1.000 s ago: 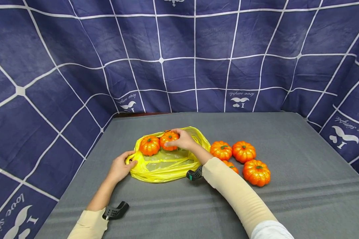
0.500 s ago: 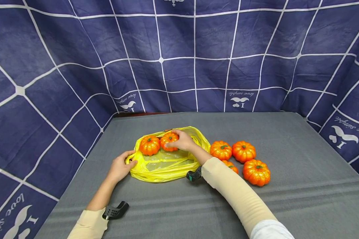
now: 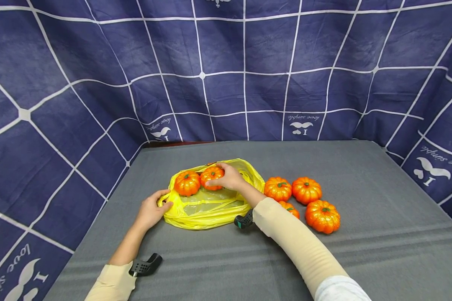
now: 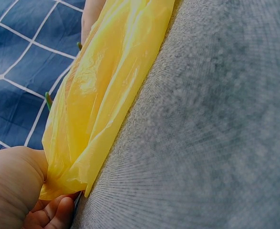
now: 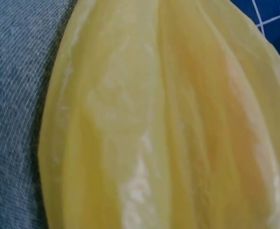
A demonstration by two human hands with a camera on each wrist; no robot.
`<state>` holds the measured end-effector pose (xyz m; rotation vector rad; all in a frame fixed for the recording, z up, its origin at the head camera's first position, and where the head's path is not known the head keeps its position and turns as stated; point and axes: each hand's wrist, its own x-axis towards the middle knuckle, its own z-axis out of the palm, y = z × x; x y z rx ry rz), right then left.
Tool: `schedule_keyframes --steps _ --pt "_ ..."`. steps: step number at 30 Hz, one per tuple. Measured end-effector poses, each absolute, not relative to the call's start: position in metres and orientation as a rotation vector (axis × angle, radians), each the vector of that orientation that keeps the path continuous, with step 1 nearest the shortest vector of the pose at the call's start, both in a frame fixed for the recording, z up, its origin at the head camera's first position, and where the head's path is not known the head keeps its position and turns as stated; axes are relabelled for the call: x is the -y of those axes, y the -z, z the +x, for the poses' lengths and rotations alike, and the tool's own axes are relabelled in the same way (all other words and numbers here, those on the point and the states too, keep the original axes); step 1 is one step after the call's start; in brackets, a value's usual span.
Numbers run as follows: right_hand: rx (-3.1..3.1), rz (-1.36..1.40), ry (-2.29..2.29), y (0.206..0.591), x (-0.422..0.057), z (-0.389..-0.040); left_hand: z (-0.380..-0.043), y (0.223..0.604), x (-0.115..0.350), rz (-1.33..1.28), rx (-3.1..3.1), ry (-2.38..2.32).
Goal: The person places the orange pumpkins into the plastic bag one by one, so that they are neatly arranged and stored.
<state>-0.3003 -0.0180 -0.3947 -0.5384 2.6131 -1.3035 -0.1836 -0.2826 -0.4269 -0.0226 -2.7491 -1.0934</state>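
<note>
The left hand [image 3: 152, 209] pinched the edge of the yellow bag [image 3: 207, 222], probably so its mouth stood wide. Fingers of the right hand [image 3: 231, 179] grasped one pumpkin [image 3: 209, 175] inside.

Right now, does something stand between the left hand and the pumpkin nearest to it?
Yes: the gathered edge of the yellow bag, pinched by the left hand, stands between it and that pumpkin.

Bag [image 3: 207, 223], centre of frame, on table [image 3: 391, 234]: left pumpkin [image 3: 187, 184] and right pumpkin [image 3: 209, 177] side by side within, left hand [image 3: 152, 210] at its left edge, right hand [image 3: 230, 177] on the latter. Four pumpkins [image 3: 307, 191], right of bag, on table, one partly behind sleeve [image 3: 299, 242]. Curtain [image 3: 265, 94] behind table, across upper frame.
</note>
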Motion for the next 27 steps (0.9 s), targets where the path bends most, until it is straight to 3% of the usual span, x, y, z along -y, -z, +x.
schedule_keyframes --steps 27 --pt "-2.562 -0.473 1.414 0.374 0.012 -0.301 -0.183 0.426 0.283 -0.012 2.772 1.089"
